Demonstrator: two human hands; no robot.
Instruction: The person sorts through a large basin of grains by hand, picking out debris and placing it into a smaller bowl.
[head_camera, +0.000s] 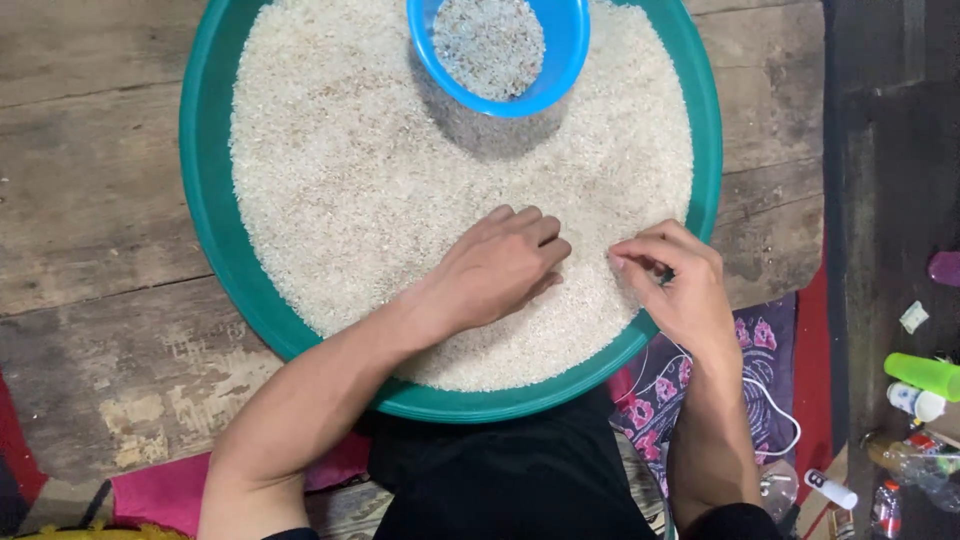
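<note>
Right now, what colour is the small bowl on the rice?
Bright blue bowl, seen clearly in the head view.

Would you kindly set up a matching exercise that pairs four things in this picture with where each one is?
Things:
1. blue bowl
2. left hand
3. right hand
4. green bottle

Places:
A. on the floor at the far right
B. at the basin's near right rim, fingers pinched
C. on the rice at the top of the basin
D. knuckles up on the rice, centre

Pairs: 1-C, 2-D, 3-B, 4-A
</note>
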